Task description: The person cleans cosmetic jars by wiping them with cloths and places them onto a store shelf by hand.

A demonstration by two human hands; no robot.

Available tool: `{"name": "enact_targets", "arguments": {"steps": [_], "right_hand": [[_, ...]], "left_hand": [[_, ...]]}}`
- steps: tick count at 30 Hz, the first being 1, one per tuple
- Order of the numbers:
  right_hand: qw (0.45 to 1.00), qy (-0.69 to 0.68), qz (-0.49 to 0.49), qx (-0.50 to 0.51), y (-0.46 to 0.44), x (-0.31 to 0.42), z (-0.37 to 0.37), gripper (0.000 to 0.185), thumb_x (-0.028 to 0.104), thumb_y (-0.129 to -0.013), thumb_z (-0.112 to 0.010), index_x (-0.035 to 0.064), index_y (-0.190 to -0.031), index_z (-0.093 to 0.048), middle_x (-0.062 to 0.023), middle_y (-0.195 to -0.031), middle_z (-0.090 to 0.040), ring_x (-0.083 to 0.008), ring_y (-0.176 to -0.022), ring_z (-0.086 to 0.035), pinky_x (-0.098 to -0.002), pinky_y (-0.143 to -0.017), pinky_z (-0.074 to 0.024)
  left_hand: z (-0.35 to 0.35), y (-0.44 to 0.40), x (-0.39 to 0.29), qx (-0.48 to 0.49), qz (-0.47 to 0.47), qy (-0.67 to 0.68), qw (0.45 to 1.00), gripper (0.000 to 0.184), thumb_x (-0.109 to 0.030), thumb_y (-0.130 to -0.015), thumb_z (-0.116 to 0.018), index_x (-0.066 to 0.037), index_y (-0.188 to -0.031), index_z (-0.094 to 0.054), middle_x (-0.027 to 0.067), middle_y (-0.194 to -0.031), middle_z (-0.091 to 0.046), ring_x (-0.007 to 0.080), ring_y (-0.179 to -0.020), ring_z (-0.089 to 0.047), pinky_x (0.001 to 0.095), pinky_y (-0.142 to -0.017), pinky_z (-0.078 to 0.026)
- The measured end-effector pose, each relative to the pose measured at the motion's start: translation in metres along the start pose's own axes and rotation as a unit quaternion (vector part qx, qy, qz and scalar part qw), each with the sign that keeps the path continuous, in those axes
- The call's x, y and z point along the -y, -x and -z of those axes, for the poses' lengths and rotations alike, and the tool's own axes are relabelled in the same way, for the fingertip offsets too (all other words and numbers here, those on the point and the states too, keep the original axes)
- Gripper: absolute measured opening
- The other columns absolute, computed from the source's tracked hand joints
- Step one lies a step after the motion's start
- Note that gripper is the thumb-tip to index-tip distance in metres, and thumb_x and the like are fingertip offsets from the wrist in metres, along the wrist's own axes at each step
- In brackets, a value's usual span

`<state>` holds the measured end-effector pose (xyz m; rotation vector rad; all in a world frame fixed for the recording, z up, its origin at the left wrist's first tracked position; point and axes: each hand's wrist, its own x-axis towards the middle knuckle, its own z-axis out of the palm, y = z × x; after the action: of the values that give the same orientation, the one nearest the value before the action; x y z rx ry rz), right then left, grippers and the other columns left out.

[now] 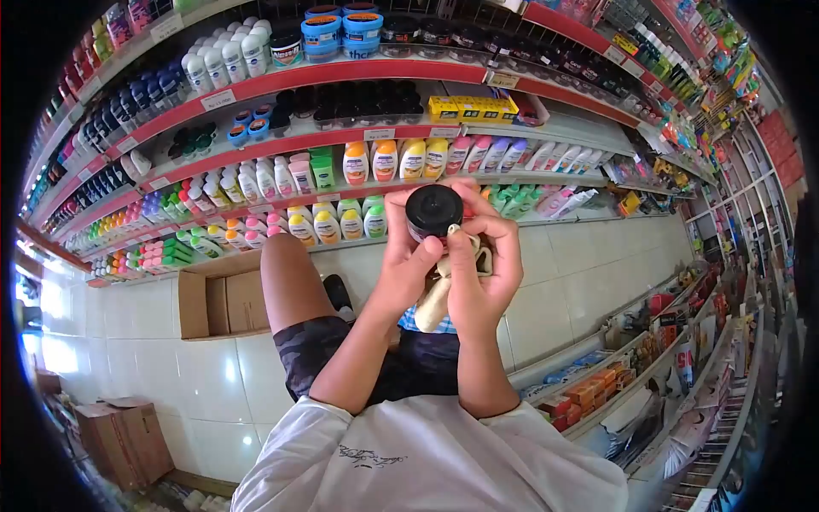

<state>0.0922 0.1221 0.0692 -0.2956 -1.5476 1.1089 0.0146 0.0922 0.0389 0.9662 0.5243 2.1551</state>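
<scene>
In front of my chest, a round jar with a black lid (434, 207) is held upright between my hands. My left hand (401, 263) is closed around its left side, thumb toward me. At its right side, my right hand (488, 264) is closed on a cream cloth (433, 305), its thumb and fingers close against the jar. The cloth hangs down below the hands, bunched up. Most of the jar's side is hidden by the fingers.
Shelves (333, 75) of jars and bottles curve across the front. An open cardboard box (223, 294) lies on the tiled floor, left of my bent knee; a closed carton (124, 439) stands lower left. More stocked shelving (597, 388) runs along the right.
</scene>
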Motion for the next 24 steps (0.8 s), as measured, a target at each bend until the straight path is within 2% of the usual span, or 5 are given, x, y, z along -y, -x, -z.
{"name": "enact_targets", "arguments": {"steps": [4,6,13,22,24], "right_hand": [[1.000,0.026,0.003,-0.016,0.002,0.000,-0.003,0.010,0.006,-0.087,-0.059,0.0007,-0.090,-0.051,-0.0212,-0.120,-0.056,-0.0158,-0.099,-0.055,-0.0302,-0.088,-0.0423],[0.998,0.045,0.038,-0.027,0.002,-0.001,-0.004,0.010,0.006,-0.087,-0.059,0.0002,-0.090,-0.052,-0.0201,-0.118,-0.057,-0.0155,-0.099,-0.055,-0.0301,-0.087,-0.0429],[0.995,0.058,0.057,-0.051,0.004,0.001,-0.004,0.010,0.005,-0.086,-0.060,-0.0006,-0.089,-0.052,-0.0168,-0.113,-0.059,-0.0150,-0.098,-0.055,-0.0296,-0.086,-0.0438],[0.997,-0.006,0.001,-0.081,0.005,0.009,-0.002,0.009,0.005,-0.086,-0.059,0.0000,-0.091,-0.053,-0.0108,-0.107,-0.059,-0.0132,-0.092,-0.054,-0.0273,-0.084,-0.0431],[0.996,-0.035,-0.026,-0.074,0.005,0.012,0.001,0.010,0.004,-0.087,-0.060,-0.0008,-0.091,-0.053,-0.0109,-0.106,-0.058,-0.0114,-0.092,-0.055,-0.0247,-0.082,-0.0437]], "left_hand": [[0.006,-0.004,0.006,0.001,-0.068,-0.057,0.996,0.056,-0.040,-0.085,-0.064,-0.010,-0.121,-0.033,0.0121,-0.126,-0.044,0.0213,-0.113,-0.048,0.0335,-0.095,-0.041],[0.005,0.000,0.004,-0.017,-0.051,-0.081,0.995,0.060,-0.044,-0.085,-0.063,-0.008,-0.123,-0.036,0.0107,-0.125,-0.045,0.0196,-0.113,-0.048,0.0325,-0.096,-0.040],[0.005,0.007,0.002,-0.020,0.016,-0.063,0.998,0.073,-0.053,-0.084,-0.059,-0.004,-0.133,-0.036,0.0069,-0.125,-0.046,0.0152,-0.112,-0.047,0.0318,-0.097,-0.038],[0.018,0.006,-0.001,0.050,0.007,-0.104,0.993,0.072,-0.056,-0.088,-0.050,0.002,-0.131,-0.040,0.0095,-0.129,-0.043,0.0184,-0.119,-0.043,0.0333,-0.101,-0.033],[0.021,0.004,-0.005,0.109,0.020,-0.095,0.989,0.073,-0.056,-0.088,-0.049,0.002,-0.131,-0.040,0.0096,-0.129,-0.042,0.0185,-0.120,-0.042,0.0335,-0.100,-0.034]]}}
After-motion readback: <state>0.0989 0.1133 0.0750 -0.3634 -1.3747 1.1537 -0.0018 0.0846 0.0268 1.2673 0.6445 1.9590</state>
